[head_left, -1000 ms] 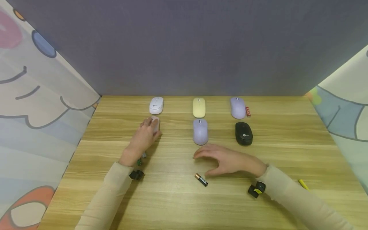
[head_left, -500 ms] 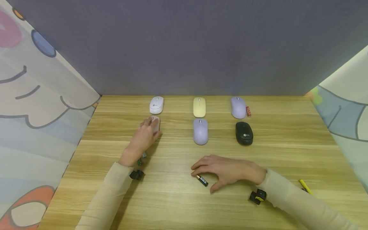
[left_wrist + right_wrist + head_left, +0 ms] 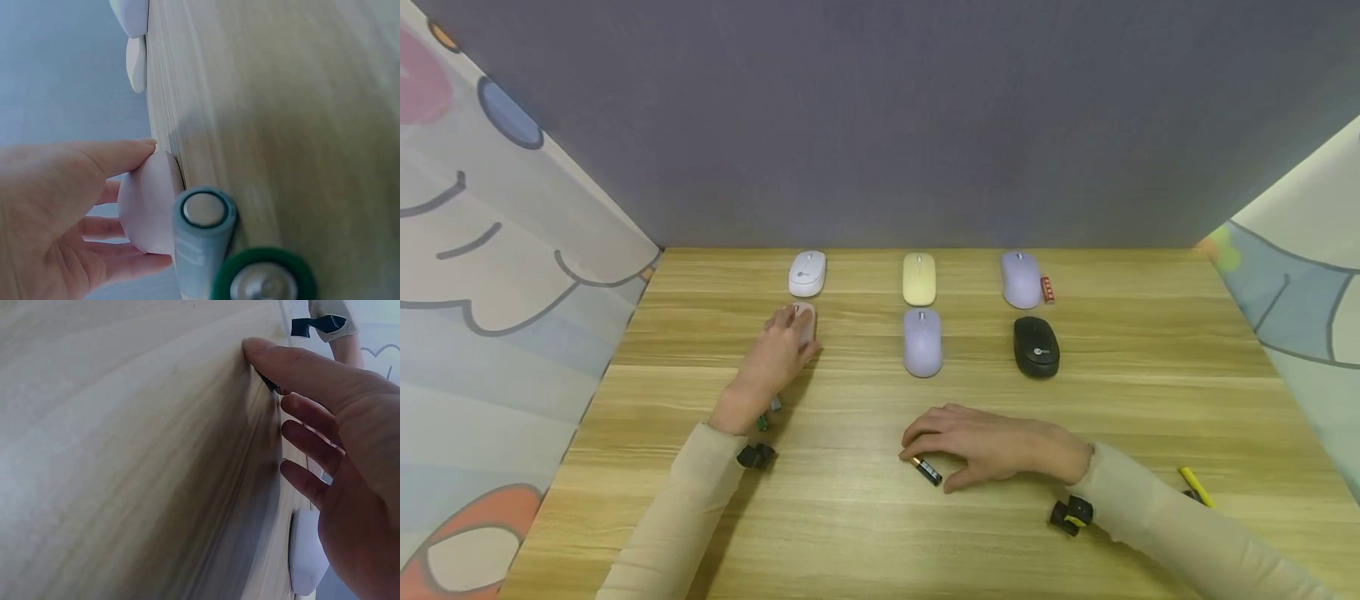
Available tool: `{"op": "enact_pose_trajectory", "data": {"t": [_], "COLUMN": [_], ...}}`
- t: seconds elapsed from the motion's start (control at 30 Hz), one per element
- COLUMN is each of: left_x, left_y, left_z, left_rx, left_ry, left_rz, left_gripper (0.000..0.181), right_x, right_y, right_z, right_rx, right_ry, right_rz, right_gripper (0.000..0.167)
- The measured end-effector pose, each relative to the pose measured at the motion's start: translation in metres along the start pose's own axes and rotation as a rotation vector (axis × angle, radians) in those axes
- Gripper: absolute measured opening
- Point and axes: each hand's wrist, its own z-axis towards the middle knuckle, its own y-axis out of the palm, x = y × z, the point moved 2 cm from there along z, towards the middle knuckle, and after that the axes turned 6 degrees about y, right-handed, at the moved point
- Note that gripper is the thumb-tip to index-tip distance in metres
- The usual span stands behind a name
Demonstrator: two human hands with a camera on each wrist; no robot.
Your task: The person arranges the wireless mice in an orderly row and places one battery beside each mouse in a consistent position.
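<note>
My left hand (image 3: 771, 354) grips a pale pink mouse (image 3: 806, 325) from above at the left, partly covering it. In the left wrist view, the thumb and fingers hold the sides of that mouse (image 3: 150, 203). At the centre front, my right hand (image 3: 973, 442) curls its index finger and thumb round the ends of a black-and-copper battery (image 3: 928, 472), which lies on the table. The right wrist view shows only a dark bit of the battery (image 3: 265, 379) behind the thumb. A grey battery (image 3: 203, 244) and a green-ringed battery (image 3: 265, 284) lie close to the left wrist.
White (image 3: 807, 273), yellow (image 3: 919, 279) and lavender (image 3: 1021, 281) mice line the back of the table. Nearer lie another lavender mouse (image 3: 922, 342) and a black mouse (image 3: 1036, 347). A small red object (image 3: 1047, 290) and a yellow stick-like thing (image 3: 1196, 486) are on the right.
My right hand has come down and nearer to me over the battery, and its thumb has drawn in towards the battery's end. My left hand stays on the pink mouse.
</note>
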Motion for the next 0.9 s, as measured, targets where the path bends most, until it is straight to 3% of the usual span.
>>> {"op": "enact_pose_trajectory", "data": {"t": [0.47,0.73,0.9], "left_x": [0.002,0.001,0.001], "left_y": [-0.003,-0.002,-0.002], "left_z": [-0.001,-0.002,-0.002], "left_rx": [-0.006,-0.010,0.003], "left_ry": [-0.010,-0.008,-0.003], "left_rz": [-0.007,-0.004,-0.007], "left_gripper": [0.060,0.060,0.061], "right_x": [-0.003,-0.005,-0.005], "right_y": [0.001,0.001,-0.001], "right_z": [0.009,0.012,0.013], "right_rx": [0.018,0.010,0.050], "right_ry": [-0.034,-0.017,-0.004], "right_rz": [-0.033,-0.011,-0.008], "right_gripper": [0.053,0.050,0.049]}}
